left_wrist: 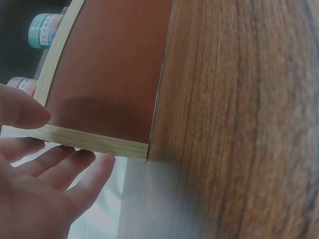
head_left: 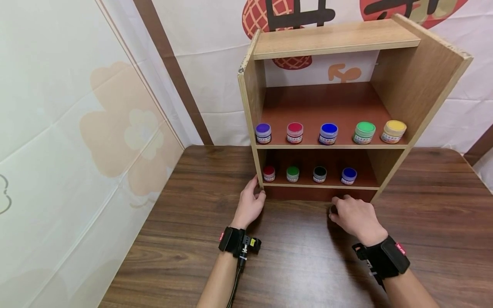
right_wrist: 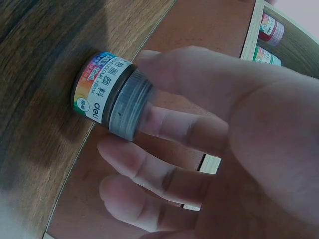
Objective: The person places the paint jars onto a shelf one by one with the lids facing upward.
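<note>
A two-tier wooden shelf (head_left: 331,146) stands on the table. At its lower left corner is my left hand (head_left: 249,205), the thumb on the inner side of the side panel's front edge (left_wrist: 99,139) and the fingers along its outer face. My right hand (head_left: 356,216) pinches the clear lid of a small dark paint jar (right_wrist: 107,92) between thumb and fingers. This jar stands on the table in front of the shelf's base board (right_wrist: 79,199), mostly hidden by the hand in the head view.
Purple, red, blue, green and yellow paint jars (head_left: 393,131) line the upper tier. On the lower one stand a red, a green, a black (head_left: 319,174) and a blue jar (head_left: 348,176). Printed cloth (head_left: 215,64) hangs behind the dark wooden table (head_left: 173,239).
</note>
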Motion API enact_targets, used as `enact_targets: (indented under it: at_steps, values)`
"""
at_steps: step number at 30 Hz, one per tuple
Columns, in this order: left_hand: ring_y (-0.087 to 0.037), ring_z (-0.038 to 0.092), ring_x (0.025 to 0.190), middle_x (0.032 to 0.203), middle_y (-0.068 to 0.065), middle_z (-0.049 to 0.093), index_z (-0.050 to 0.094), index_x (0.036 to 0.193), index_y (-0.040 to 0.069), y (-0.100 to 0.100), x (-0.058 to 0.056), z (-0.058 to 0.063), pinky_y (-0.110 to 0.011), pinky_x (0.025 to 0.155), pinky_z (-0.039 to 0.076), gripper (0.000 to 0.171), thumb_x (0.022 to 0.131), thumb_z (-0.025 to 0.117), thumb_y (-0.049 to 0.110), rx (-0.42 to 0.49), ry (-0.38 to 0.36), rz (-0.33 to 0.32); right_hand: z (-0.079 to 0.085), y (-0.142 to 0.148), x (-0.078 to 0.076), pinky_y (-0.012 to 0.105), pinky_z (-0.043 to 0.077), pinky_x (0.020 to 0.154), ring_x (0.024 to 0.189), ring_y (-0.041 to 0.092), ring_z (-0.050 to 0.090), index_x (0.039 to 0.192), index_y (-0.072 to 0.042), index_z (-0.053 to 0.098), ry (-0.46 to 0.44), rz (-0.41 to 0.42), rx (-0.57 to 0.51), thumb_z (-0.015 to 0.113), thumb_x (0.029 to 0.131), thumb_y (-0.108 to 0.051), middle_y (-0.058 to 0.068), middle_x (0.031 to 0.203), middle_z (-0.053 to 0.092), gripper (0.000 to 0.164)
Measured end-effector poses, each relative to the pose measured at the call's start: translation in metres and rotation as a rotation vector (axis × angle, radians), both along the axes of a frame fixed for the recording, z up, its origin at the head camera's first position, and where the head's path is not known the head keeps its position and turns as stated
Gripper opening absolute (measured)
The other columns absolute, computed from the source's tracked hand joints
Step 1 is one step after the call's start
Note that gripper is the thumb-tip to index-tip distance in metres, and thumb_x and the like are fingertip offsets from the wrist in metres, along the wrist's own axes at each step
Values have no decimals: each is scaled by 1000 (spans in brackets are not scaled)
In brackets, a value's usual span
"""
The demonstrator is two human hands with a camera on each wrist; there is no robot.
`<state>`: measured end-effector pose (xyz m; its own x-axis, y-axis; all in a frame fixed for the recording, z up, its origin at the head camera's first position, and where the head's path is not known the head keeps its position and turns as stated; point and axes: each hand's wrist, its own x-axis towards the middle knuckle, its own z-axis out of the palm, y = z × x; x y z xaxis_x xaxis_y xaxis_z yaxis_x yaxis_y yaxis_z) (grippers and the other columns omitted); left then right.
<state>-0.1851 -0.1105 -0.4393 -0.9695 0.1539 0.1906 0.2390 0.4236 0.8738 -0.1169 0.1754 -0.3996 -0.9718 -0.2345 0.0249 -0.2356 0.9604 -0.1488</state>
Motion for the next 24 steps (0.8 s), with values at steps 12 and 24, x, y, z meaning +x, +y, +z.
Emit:
enact_targets:
  at_steps: [12, 24]
  values:
    - [-27, 63, 111, 145, -16, 45, 35, 149, 7, 0, 0, 0, -35, 87, 53, 57, 94, 49, 5, 19, -25, 5, -4, 0, -2, 36, 39, 47, 58, 20, 50, 93, -6, 62, 5, -15, -6, 71, 84, -27, 6, 69, 52, 24]
    - [-25, 63, 112, 144, -15, 46, 35, 149, 9, 1, 0, 1, -37, 87, 53, 57, 94, 49, 6, 11, -33, 12, -6, 1, -2, 33, 34, 45, 55, 17, 45, 90, -6, 61, 26, -8, -17, 70, 84, -25, 5, 67, 49, 21]
